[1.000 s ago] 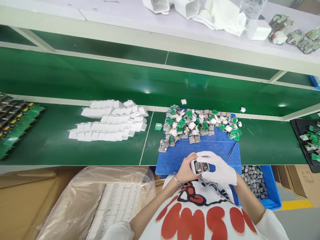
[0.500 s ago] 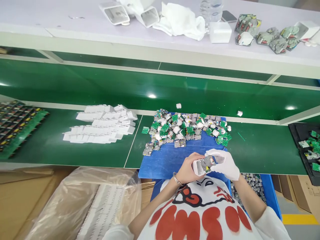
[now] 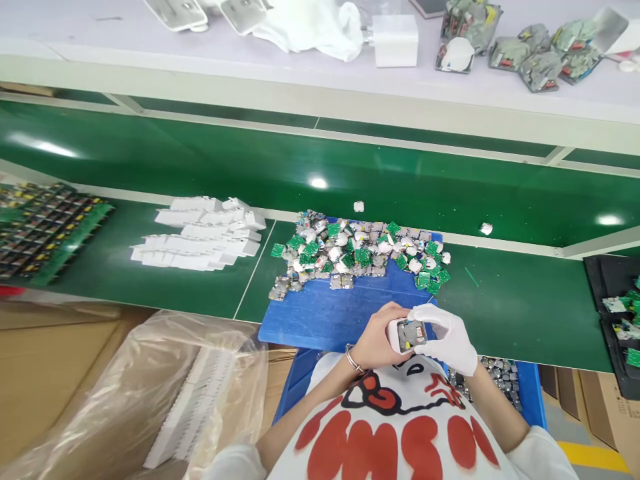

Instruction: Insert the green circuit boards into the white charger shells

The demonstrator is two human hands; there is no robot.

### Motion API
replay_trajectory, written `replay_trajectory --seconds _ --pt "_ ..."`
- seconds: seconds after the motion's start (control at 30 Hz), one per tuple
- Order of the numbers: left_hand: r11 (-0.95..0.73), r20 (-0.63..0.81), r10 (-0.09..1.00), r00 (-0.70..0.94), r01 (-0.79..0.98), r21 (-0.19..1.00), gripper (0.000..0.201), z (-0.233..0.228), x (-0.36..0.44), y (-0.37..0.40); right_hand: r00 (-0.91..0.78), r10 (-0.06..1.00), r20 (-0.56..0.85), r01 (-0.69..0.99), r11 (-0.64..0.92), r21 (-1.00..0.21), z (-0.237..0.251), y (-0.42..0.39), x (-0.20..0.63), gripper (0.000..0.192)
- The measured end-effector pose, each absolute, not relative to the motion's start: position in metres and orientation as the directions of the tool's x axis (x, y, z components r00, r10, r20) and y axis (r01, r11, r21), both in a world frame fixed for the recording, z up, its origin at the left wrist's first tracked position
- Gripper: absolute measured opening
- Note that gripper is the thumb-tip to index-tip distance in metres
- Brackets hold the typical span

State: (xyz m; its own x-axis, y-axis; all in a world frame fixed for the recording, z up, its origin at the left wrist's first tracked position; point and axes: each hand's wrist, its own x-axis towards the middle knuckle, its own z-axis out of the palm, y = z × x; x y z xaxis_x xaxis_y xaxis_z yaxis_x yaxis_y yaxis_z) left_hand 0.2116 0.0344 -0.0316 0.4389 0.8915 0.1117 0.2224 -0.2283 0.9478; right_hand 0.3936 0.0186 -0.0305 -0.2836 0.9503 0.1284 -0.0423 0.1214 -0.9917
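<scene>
My bare left hand [image 3: 376, 341] grips a white charger shell [image 3: 400, 333] close to my chest, over the near edge of a blue board [image 3: 325, 313]. My right hand [image 3: 447, 333], in a white glove, pinches a small circuit module [image 3: 414, 333] that sits in the shell's open end. A heap of green and grey circuit modules [image 3: 357, 255] lies on the far half of the blue board, beyond both hands. Rows of white shells [image 3: 197, 233] lie on the green belt to the left.
A plastic-lined carton [image 3: 165, 393] of white shells stands at my lower left. A blue bin [image 3: 510, 383] of grey parts sits under my right arm. Trays of circuit boards [image 3: 40, 230] lie far left, a black tray [image 3: 613, 293] far right. A white shelf [image 3: 300, 73] above carries loose shells and modules.
The module has gone from tilted at the shell's mouth to sitting squarely in its open end. My view has shifted, so the belt and piles appear moved.
</scene>
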Motion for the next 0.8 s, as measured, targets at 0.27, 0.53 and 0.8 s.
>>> replay_trajectory --seconds 0.27,0.53,0.8 --pt "-0.381 0.263 0.853 0.45 0.194 0.904 0.052 -0.022 0.247 0.04 -0.389 0.874 0.292 0.195 0.388 -0.901 0.002 0.018 0.436 0.041" --pt "-0.409 0.251 0.827 0.503 0.232 0.882 0.048 -0.011 0.271 0.048 -0.445 0.831 0.332 0.24 0.468 -0.85 0.004 0.024 0.459 0.042" --pt "-0.263 0.127 0.882 0.453 0.25 0.932 0.051 -0.011 0.284 0.051 -0.264 0.964 0.025 0.122 0.059 -0.991 -0.01 0.028 0.469 0.05"
